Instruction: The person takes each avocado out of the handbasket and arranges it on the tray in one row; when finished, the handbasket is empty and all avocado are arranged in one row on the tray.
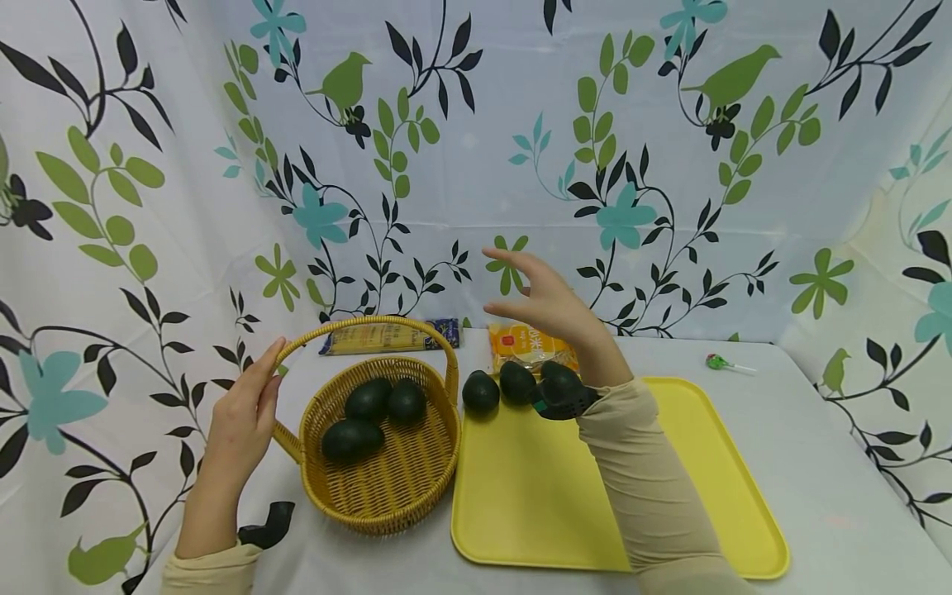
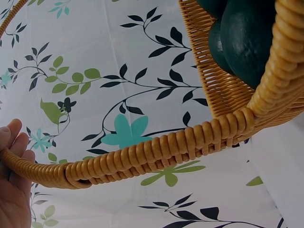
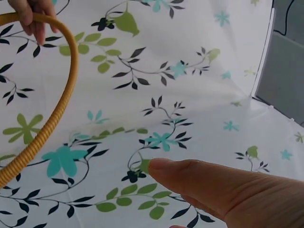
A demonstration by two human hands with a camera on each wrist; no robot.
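A yellow wicker basket [image 1: 416, 483] stands at the centre left of the table, with three dark green avocados [image 1: 351, 440] inside. My left hand [image 1: 241, 421] holds its arched handle [image 1: 372, 320] on the left side; the left wrist view shows thumb and fingers around the handle [image 2: 142, 156]. Raised above the far edge of the tray, my right hand [image 1: 554, 306] has thumb and fingers spread apart with nothing between them. Below it, three more avocados [image 1: 480, 393] sit along the far left edge of the yellow tray [image 1: 535, 496], one partly hidden by the right wrist.
Behind the basket lies a long packet [image 1: 390, 337] with yellowish contents. An orange packet [image 1: 521, 345] is behind the tray. A small wrapped lollipop [image 1: 717, 361] lies at the back right. Patterned cloth [image 1: 476, 165] hangs behind the white table.
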